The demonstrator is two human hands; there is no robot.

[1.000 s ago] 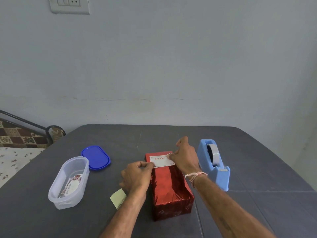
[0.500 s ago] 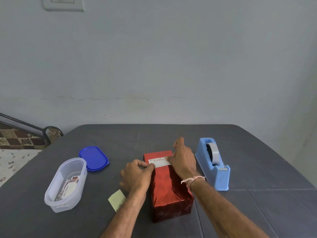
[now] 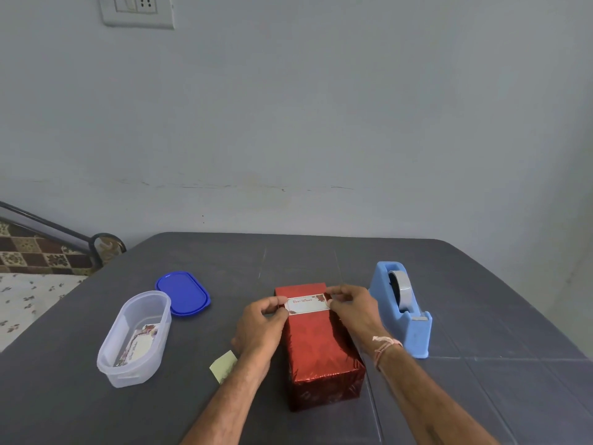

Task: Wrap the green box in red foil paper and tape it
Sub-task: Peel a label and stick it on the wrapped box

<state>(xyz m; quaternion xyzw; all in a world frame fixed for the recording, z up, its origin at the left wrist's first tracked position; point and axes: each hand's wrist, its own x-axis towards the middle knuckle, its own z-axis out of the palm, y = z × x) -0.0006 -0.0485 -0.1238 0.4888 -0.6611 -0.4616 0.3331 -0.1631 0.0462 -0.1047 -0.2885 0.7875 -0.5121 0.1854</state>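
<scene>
Two hands: left hand [image 3: 260, 326] and right hand [image 3: 353, 311] each pinch one end of the label [image 3: 306, 304] atop the red-foiled box [image 3: 321, 354]; uneven pressing could stick it crooked.

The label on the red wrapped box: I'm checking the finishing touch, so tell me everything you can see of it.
The label is a small white rectangle, paper by its look, with red cursive lettering and reddish ornament along its edges. It lies flat, crosswise, on the far end of the top of the red wrapped box. The left hand pinches its left end, the right hand its right end.
</scene>
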